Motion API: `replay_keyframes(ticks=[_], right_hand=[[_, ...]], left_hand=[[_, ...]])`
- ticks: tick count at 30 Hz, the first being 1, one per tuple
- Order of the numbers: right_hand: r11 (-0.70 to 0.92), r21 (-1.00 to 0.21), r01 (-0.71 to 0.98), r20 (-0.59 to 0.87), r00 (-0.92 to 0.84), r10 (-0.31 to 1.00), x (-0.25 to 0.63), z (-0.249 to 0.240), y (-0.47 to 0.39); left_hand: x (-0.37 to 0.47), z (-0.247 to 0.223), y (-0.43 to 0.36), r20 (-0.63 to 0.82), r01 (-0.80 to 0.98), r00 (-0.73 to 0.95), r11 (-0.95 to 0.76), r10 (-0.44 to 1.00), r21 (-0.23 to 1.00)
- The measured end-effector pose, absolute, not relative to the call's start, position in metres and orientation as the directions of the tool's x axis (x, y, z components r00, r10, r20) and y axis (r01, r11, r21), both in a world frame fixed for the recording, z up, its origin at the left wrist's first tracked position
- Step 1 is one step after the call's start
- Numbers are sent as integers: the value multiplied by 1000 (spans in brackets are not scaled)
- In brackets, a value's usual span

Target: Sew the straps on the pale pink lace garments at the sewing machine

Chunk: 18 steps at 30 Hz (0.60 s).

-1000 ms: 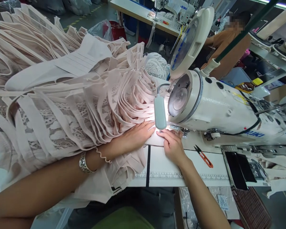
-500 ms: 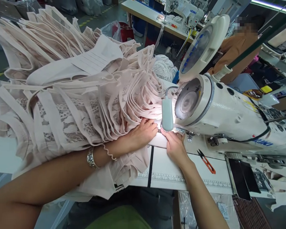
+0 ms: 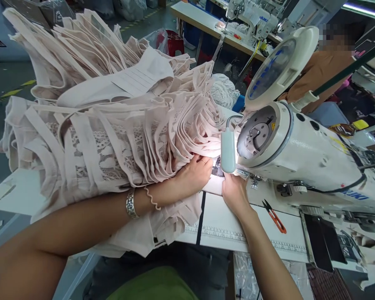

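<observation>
A large pile of pale pink lace garments (image 3: 112, 141) covers the left side of the sewing table and hangs over its front edge. My left hand (image 3: 197, 173) is closed at the pile's right edge, its fingers curled against the pink fabric beside the needle area. Just right of it, my right hand (image 3: 236, 189) reaches under the head of the white sewing machine (image 3: 312, 146); its fingertips are hidden behind the grey-green lamp (image 3: 228, 152). What that hand holds, if anything, is out of sight.
Orange-handled thread snips (image 3: 275, 216) lie right of my right forearm. A ruler strip (image 3: 221, 233) runs along the table front. A black tray (image 3: 321, 241) sits at the right. Behind stand another sewing table (image 3: 200, 21) and a person in brown (image 3: 318, 71).
The view has shifted, so most things appear further right. A small gap has opened between my hands, showing the metal plate near the needle. The machine's round wheel part looks stopped, its details now sharp.
</observation>
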State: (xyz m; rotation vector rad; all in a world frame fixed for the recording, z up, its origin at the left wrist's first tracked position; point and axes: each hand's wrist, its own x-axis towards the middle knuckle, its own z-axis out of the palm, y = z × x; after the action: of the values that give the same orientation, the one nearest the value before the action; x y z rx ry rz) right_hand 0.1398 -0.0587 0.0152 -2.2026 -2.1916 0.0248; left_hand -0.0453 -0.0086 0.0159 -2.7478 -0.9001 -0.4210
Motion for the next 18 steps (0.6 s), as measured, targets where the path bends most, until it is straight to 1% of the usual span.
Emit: replay_keyframes(ticks=[2,4,5,6,8,10,11,13,15,18], right_hand=[[-81,14,997,-50,81,995,135,23,-56],[-135,36,990,-44,137,990,129,29,-55],[-135,31,990,-25,136,990,127,32,-55],[-113,18,993,-3,113,994,126,33,-56],[-38,-2,999,39,38,999,125,33,-57],[37,11,999,80,-38,996,127,29,-59],[71,27,997,102,-73,992,129,25,-60],[133,49,990,149,-139,979,134,19,-61],[174,46,984,185,-179,966,137,14,-62],[180,38,983,220,-184,958,139,11,-63]], left_hand=[[-47,15,-10,338,567,802,-806,493,-168],[-48,12,-6,344,557,808,-810,477,-184],[-48,11,-3,353,562,801,-811,484,-162],[-47,10,2,357,568,789,-816,500,-110],[-45,10,12,344,565,764,-823,546,51],[-43,13,20,312,527,766,-827,562,196],[-43,15,23,299,502,776,-831,556,240],[-43,18,26,292,466,793,-840,535,276],[-44,20,26,298,457,793,-842,531,286],[-46,20,24,300,460,793,-844,531,278]])
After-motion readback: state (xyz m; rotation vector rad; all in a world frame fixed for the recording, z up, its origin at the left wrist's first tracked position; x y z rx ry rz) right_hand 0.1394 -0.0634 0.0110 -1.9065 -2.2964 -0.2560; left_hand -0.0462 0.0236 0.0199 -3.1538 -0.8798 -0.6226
